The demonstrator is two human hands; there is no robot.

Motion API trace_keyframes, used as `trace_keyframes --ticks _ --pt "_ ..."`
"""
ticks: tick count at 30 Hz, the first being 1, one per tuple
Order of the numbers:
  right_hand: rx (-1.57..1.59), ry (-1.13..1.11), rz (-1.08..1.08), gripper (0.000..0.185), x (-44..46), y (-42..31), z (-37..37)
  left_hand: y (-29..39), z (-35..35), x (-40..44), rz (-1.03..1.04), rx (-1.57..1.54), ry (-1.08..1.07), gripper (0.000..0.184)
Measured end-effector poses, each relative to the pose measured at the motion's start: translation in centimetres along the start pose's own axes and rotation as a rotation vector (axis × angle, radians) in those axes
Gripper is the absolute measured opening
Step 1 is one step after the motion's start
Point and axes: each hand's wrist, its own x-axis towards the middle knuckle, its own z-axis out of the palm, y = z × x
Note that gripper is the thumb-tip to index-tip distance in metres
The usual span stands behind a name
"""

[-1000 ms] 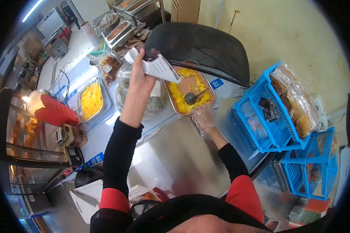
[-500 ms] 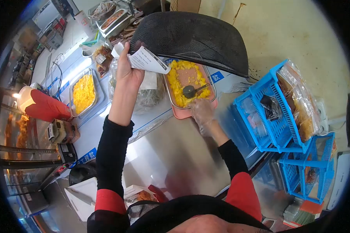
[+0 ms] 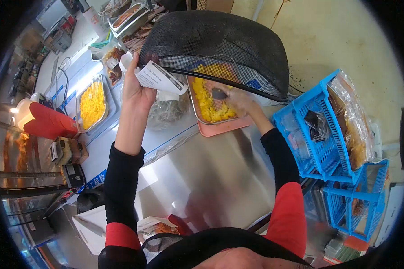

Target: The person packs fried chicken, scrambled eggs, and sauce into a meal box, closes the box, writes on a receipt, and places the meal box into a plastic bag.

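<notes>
My left hand (image 3: 139,93) is closed at the left corner of a black mesh food cover (image 3: 220,38), holding it tilted up, together with a white printed paper slip (image 3: 159,80). Under the cover's front rim sits a metal tray (image 3: 196,110) of yellow chopped food around a pinkish-brown bare middle. My right hand (image 3: 242,102), in a clear plastic glove and blurred by motion, is over the tray's right side. It is closed at the handle of a dark scoop (image 3: 219,93); the handle is mostly hidden by the fingers. A pink board (image 3: 224,127) lies under the tray.
A second tray of yellow food (image 3: 93,105) stands to the left, near a red container (image 3: 49,121). Bagged food (image 3: 168,112) lies beside the tray. Blue plastic baskets (image 3: 323,143) stand at right. A steel worktop (image 3: 202,175) is in front of me.
The cover's front rim has come lower over the tray. My right hand has moved from the tray's near edge up to the scoop, which has shifted further back. My left hand has moved slightly left.
</notes>
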Motion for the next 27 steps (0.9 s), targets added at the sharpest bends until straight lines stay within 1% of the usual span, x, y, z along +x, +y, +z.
trace_keyframes --ticks 3,6,8,9,10,12,14,15,16,17,18,20,21,22,23,25,27 --pt "-0.048 -0.007 -0.069 0.046 1.6 2.2 1.9 -0.1 0.1 -0.1 -0.013 -0.017 -0.017 0.023" --pt "-0.078 -0.009 -0.122 0.046 2.7 1.8 2.2 0.1 -0.3 0.1 -0.024 -0.023 -0.031 0.023" --pt "-0.09 -0.331 0.201 0.047 2.7 -1.4 0.5 0.1 -0.3 0.1 -0.028 -0.026 -0.033 0.023" --pt "-0.09 -0.333 0.201 0.047 2.3 -1.8 0.6 0.0 -0.2 0.0 -0.026 -0.024 -0.026 0.023" --pt "0.198 -0.231 0.242 0.048 1.9 -2.1 0.7 -0.1 -0.1 0.0 -0.025 -0.022 -0.019 0.023" --pt "0.483 -0.126 0.276 0.049 2.2 -1.8 1.1 0.0 -0.3 0.0 -0.025 -0.016 -0.026 0.023" --pt "0.131 -0.093 0.258 0.052 3.6 0.1 2.6 0.0 0.0 -0.2 -0.024 -0.01 -0.031 0.023" --pt "0.131 -0.094 0.257 0.052 4.0 0.8 3.7 -0.1 0.3 -0.3 0.001 -0.022 -0.012 0.019" --pt "0.119 -0.024 0.258 0.052 4.3 0.9 4.3 -0.3 0.6 -0.5 0.025 -0.034 0.007 0.015" --pt "0.107 0.045 0.258 0.053 4.5 1.1 4.8 -0.3 0.6 -0.5 0.026 -0.034 0.008 0.015" --pt "0.107 0.044 0.258 0.053 4.5 1.3 5.4 -0.3 0.5 -0.5 0.028 -0.038 0.014 0.015" --pt "-0.031 0.298 -0.025 0.053 3.8 -0.5 5.6 -0.2 0.2 -0.4 0.03 -0.041 0.023 0.016" --pt "-0.031 0.297 -0.026 0.053 3.7 -1.4 5.4 -0.1 -0.2 -0.3 -0.003 -0.022 0.0 0.019" --pt "-0.078 0.22 0.077 0.052 3.7 -2.6 5.0 0.0 -0.4 -0.3 -0.035 -0.003 -0.022 0.023" --pt "-0.125 0.143 0.178 0.052 3.8 -3.3 4.8 0.0 -0.5 -0.2 -0.034 -0.003 -0.022 0.023" --pt "-0.18 0.137 0.168 0.053 4.4 -2.9 5.6 0.1 -0.7 -0.2 -0.053 -0.014 -0.062 0.023" --pt "-0.234 0.131 0.162 0.053 4.8 -2.3 6.8 0.0 -0.6 -0.1 -0.047 -0.025 -0.045 0.023"
